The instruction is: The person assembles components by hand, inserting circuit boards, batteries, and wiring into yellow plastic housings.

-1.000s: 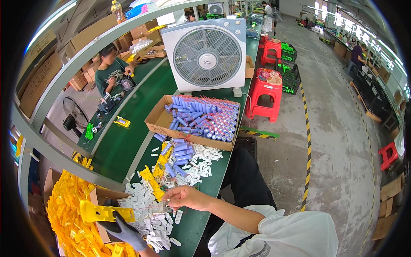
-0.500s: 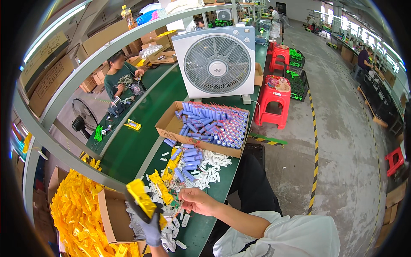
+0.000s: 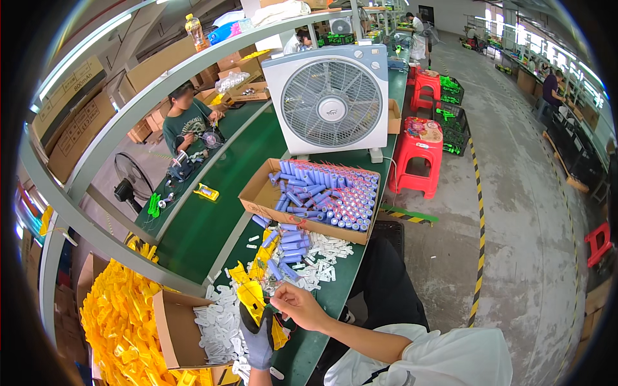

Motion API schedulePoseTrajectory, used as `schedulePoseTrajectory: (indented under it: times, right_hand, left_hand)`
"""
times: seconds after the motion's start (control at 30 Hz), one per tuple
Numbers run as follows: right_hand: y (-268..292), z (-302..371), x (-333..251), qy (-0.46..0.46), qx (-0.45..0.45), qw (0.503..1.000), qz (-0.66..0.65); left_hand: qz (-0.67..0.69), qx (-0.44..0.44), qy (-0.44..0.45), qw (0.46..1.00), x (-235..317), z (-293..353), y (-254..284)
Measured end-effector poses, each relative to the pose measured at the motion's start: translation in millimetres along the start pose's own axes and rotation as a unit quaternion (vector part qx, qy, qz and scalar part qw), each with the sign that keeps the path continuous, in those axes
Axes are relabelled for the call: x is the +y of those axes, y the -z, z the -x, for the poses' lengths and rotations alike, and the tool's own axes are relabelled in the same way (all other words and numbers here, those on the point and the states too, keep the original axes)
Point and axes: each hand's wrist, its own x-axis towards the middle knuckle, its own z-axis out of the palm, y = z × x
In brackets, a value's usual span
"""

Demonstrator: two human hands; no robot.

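Observation:
My left hand, in a grey and black glove, is closed around a yellow plastic housing held over the bench edge. Another yellow piece shows beside the glove, by the wrist. My bare right hand is at the housing's right side, thumb and fingertips pinched together; what they hold is too small to make out. Just beyond the hands, blue-wrapped cylindrical battery cells lie loose on small white plastic parts. More yellow housings lie to their left.
A cardboard box of battery cells with red wires stands ahead, before a box fan. At left are a carton by white parts and a heap of yellow housings. A grey frame rail crosses nearby. Another person works across the bench.
My left hand has brought the yellow housing rightward to my right hand and turned it. White parts formerly behind the glove now show. My right hand stays nearly in place, and the view has shifted slightly.

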Motion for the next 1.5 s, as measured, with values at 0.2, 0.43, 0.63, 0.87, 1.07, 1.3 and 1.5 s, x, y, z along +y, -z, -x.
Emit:
schedulePoseTrajectory:
  times: [0.2,0.43,0.63,0.87,1.07,1.3,1.5]
  right_hand:
    - [30,-7,-3,-0.062,-0.133,0.989,-0.032]
    - [29,6,5,-0.100,-0.117,0.987,-0.039]
    - [28,11,-30,-0.105,0.002,0.994,0.007]
    - [35,-4,-12,0.013,0.013,0.999,-0.042]
    - [31,4,-12,0.014,0.007,0.999,-0.028]
    - [32,6,-12,0.017,0.008,0.999,-0.028]
    - [31,3,-10,0.015,-0.003,0.999,-0.037]
  left_hand:
    - [0.040,0.033,0.006,0.999,13,-1,-7]
    - [0.064,0.051,0.065,0.995,29,19,-6]
    - [0.318,0.000,0.264,0.911,0,5,16]
    - [0.255,0.003,0.238,0.937,15,-7,-8]
    - [0.204,0.009,0.190,0.960,14,1,-4]
    - [0.184,-0.013,0.217,0.958,17,3,-4]
    - [0.244,-0.049,0.220,0.943,6,0,-6]
